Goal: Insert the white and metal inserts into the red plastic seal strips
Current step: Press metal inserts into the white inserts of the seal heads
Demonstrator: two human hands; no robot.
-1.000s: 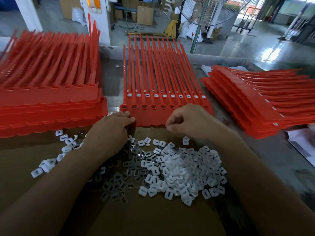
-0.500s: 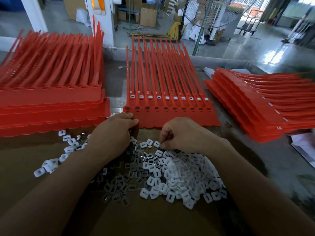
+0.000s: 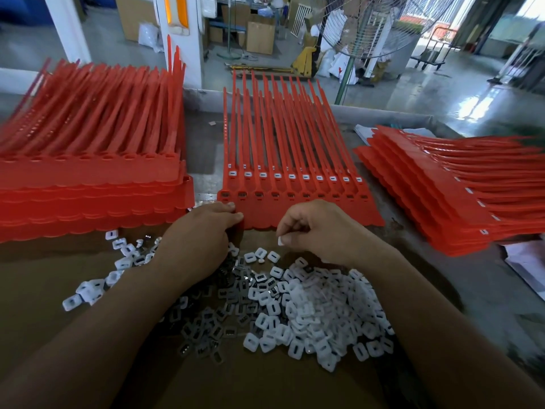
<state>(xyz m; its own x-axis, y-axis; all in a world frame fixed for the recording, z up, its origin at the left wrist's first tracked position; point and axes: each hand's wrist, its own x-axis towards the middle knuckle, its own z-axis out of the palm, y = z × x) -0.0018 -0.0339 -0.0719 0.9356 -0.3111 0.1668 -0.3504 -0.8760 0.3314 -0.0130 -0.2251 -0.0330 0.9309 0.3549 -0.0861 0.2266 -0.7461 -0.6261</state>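
- Starting big: tall stack of red plastic seal-strip sheets (image 3: 88, 184) along the table's left edge, fanned stack of red strip sheets (image 3: 442, 196) at the right edge. Handling?
- Probably light and bendy, long tails flop. Lift by the stiffer tag band, not the tails.
- Working piece?
- Single flat sheet of joined red plastic seal strips (image 3: 295, 160), mid-table, tails toward the far edge. Tag band meets the brown cardboard sheet (image 3: 44, 276) at the near edge. Far row of sockets shows white caps. Nearer row looks dark, contents too small to tell.
- Inserts?
- Heap of small white square plastic inserts (image 3: 318, 305) on the cardboard, right of middle. Dark heap of small metal inserts (image 3: 206, 329) just left, touching it. Tiny, rigid, near weightless, likely slick. Pinch by the side edges, one at a time.
- Hands?
- Left hand (image 3: 203, 231) grips the flat sheet's near-left corner, thumb on top, fingers curled. Right hand (image 3: 318, 228) sits at the sheet's near edge, thumb and forefinger pinching one white insert (image 3: 281, 240), other fingers clenched in.
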